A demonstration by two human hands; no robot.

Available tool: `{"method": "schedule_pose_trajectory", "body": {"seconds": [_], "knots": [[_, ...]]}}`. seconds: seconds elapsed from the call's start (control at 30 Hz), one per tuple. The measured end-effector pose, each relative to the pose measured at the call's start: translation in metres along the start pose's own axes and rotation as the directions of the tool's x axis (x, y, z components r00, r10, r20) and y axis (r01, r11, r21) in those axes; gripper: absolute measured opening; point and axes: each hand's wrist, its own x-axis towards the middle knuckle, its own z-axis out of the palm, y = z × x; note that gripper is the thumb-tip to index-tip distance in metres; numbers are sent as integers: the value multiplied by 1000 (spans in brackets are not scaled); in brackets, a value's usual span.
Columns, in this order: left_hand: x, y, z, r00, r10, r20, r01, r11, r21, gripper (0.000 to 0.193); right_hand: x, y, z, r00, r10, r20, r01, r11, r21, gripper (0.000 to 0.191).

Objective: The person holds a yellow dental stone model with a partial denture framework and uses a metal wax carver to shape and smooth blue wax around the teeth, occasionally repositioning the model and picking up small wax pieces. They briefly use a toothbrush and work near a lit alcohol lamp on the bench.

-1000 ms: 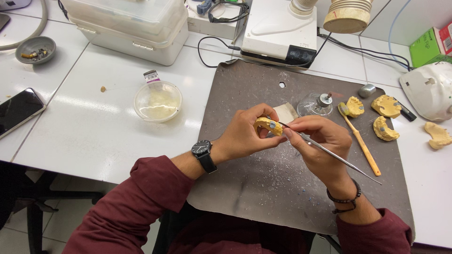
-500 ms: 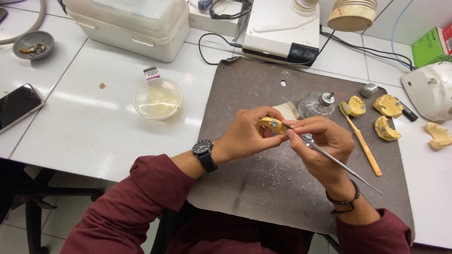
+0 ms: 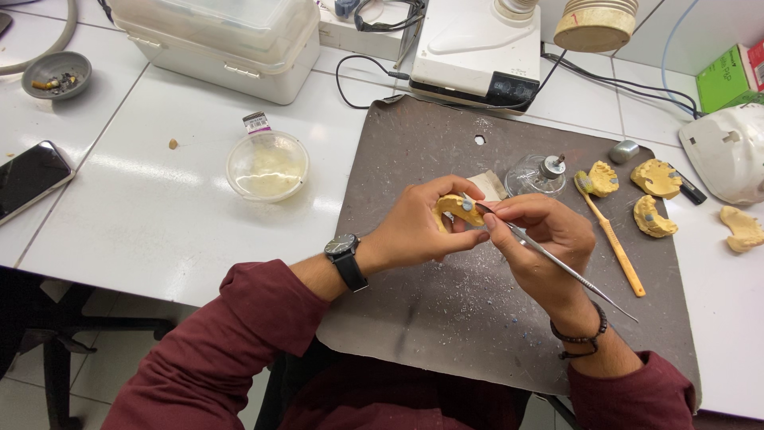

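Left hand (image 3: 422, 227) clamped on yellow dental cast (image 3: 458, 209), held above grey mat (image 3: 446, 318), arch lying roughly crosswise, small blue-grey spots on its top. Right hand (image 3: 541, 239) pinched shut around thin metal instrument (image 3: 557, 263); long axis runs from tip at the cast down-right toward the wrist. Mat surface near the hands is bare, speckled with dust. Further right: yellow toothbrush (image 3: 613, 239), glass burner (image 3: 537, 173), three more casts (image 3: 652, 215) near mat's right edge.

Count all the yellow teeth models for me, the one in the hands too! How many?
Held in the left hand: 1 yellow tooth model
Lying on the grey mat: 3
Lying on the white table: 1
Total: 5
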Motion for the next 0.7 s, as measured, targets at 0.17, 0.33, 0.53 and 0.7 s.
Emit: {"method": "schedule_pose_trajectory", "body": {"seconds": [0.17, 0.33, 0.53, 0.7], "knots": [[-1, 1, -1, 960, -218, 176, 274, 866, -418, 67, 0, 2, -1, 998, 34, -56, -34, 999, -6, 15], [4, -6, -4, 933, -177, 314, 341, 711, -615, 81, 2, 4, -3, 991, 113, -78, -111, 993, 32, 14], [1, -5, -1, 943, -157, 292, 306, 751, -585, 79, 4, 4, -5, 988, 122, -92, -125, 992, -31, 15], [-3, 0, 4, 995, -44, 89, 58, 984, -168, 73, 3, 3, -6, 999, 4, -36, -3, 1000, 14, 10]]}}
